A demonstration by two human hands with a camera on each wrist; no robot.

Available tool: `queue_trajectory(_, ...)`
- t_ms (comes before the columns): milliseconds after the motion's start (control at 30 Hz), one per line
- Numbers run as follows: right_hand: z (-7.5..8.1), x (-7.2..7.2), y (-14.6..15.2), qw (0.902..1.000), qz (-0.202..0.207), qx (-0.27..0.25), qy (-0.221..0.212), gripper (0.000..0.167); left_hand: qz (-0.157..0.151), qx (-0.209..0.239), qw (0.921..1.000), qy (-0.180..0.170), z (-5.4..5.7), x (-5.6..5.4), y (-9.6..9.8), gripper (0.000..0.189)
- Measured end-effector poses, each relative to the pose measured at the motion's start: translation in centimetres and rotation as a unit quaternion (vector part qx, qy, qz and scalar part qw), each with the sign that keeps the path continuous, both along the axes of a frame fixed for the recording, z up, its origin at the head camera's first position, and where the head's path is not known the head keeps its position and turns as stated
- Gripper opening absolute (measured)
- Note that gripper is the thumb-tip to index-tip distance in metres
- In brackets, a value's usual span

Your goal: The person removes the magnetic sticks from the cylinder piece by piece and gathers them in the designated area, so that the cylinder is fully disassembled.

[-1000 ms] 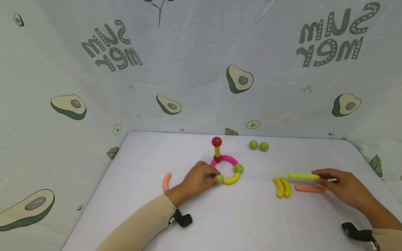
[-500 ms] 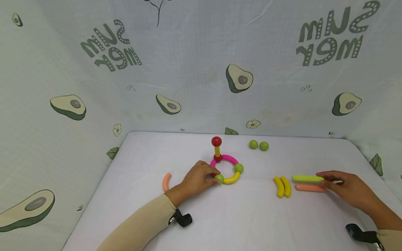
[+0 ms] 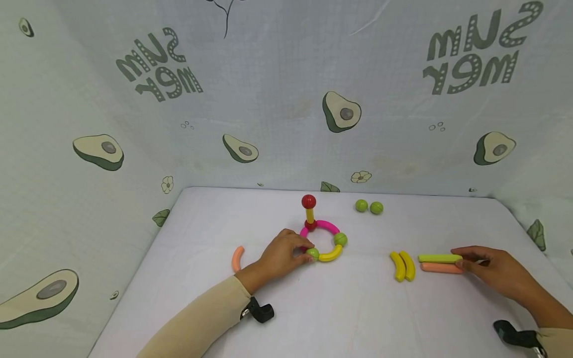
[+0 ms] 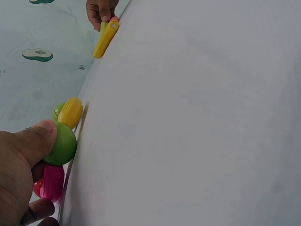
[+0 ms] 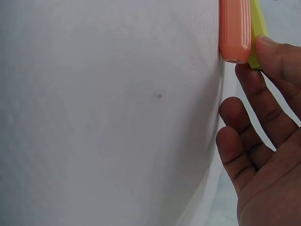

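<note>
On the worktop, the left hand pinches a green ball at the near left of the ring; over right, the right hand pinches a lime stick, seemingly touching the orange stick nearer me

"How does the left arm lie?"

"It slants in from the near side, sleeved to a bare wrist; the left hand is back up, left thumb and forefinger in a pinch."

"And the right arm?"

"It enters from the right side; the right hand points leftward, well apart from the left; right thumb and forefinger pinch too; the lower fingers bend loosely."
</note>
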State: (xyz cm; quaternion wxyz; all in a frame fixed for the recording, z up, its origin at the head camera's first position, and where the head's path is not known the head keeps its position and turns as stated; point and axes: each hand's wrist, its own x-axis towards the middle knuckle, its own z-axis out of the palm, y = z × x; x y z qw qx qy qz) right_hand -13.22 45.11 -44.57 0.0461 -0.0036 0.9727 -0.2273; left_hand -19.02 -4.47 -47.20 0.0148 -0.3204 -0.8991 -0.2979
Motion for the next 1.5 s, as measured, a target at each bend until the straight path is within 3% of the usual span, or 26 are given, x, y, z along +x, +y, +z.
queue_trajectory(833,0.7,-0.3,-0.1,0.9997,0.014,-0.005,-0.017,0.04,-0.005,0.001,0.9999,0.013,-0.4,-0.1,0.0,0.031)
queue_trajectory(1100,1.1,-1.1,-2.7,0.9987,0.031,-0.011,0.039,0.031,-0.009,0.003,0.9998,0.015,-0.4,-0.2,-0.1,0.032)
queue_trajectory(1367,2.5,-2.4,-6.9,0.9947,0.055,-0.027,0.083,0.029,0.008,0.012,0.9997,-0.021,0.0,-0.1,0.0,0.033)
queue_trajectory(1500,3.3,-3.3,-8.7,0.9923,0.071,-0.034,0.096,0.029,0.012,0.028,0.9993,-0.023,0.3,-0.3,0.0,0.032)
